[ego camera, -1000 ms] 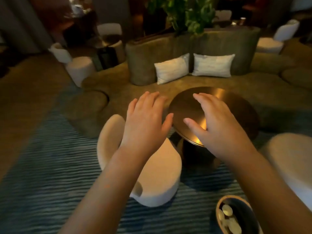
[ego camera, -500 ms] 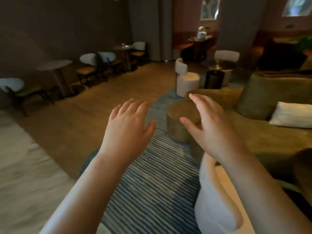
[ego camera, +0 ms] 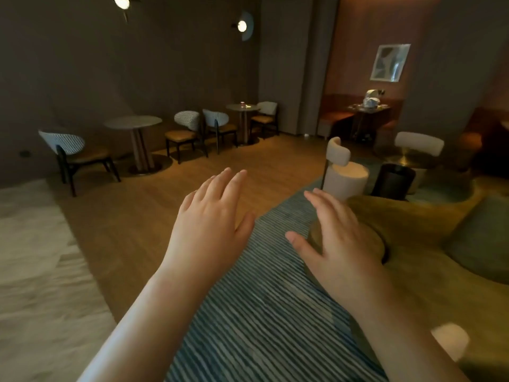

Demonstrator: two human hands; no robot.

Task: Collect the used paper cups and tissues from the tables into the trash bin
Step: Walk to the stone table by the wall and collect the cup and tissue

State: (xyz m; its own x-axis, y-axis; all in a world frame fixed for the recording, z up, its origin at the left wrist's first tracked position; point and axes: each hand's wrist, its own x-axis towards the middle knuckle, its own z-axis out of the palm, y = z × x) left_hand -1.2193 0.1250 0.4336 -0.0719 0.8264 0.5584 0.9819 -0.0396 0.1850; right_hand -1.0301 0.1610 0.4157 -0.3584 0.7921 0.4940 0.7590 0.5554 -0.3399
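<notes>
My left hand (ego camera: 210, 220) and my right hand (ego camera: 334, 238) are stretched out in front of me, palms down, fingers spread, both holding nothing. A small cup (ego camera: 242, 104) with a pale scrap beside it stands on a far round table (ego camera: 242, 108) by the wall. A dark cylindrical bin (ego camera: 394, 181) stands on the floor to the right, beyond my right hand. Some items lie on a dark table (ego camera: 369, 108) in the back alcove; they are too small to make out.
Another round table (ego camera: 132, 122) with patterned chairs (ego camera: 62, 144) stands at the left wall. A white stool chair (ego camera: 344, 175) is next to the bin. A striped blue rug (ego camera: 264, 299) runs underfoot, with an olive sofa (ego camera: 429, 244) and round pouf (ego camera: 371, 238) at right.
The view has swung further left and up, away from the sofa and bronze table toward the wall tables. Both hands stay open and empty in front of me.
</notes>
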